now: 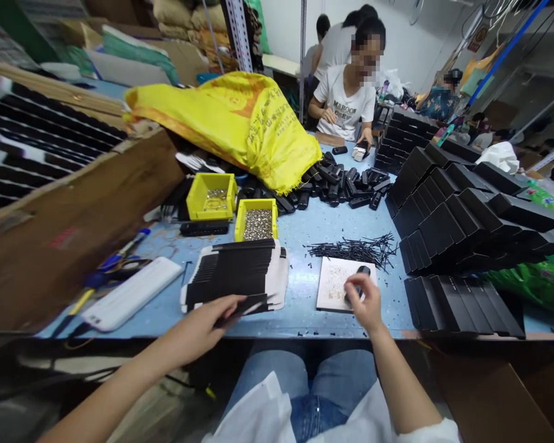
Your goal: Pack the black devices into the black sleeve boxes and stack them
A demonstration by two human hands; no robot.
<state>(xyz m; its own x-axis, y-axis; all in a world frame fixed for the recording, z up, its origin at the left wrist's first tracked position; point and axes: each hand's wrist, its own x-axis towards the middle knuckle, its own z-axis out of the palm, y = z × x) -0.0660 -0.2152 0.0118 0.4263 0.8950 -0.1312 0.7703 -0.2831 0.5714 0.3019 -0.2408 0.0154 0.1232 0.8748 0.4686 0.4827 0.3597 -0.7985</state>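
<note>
Now | left hand (203,323) fingers pinch one flat black sleeve (244,306) | right hand (364,303) fingers grip one black clip (357,284) | two yellow bins (233,209)

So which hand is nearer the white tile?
Right. The right hand is over the white tile, holding a small black part on it. The left hand is off to its left, on the stack of black cards.

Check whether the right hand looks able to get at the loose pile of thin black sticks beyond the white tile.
Probably yes: the right hand rests over the white tile, and the black sticks lie just beyond it on open table, nothing between.
</note>
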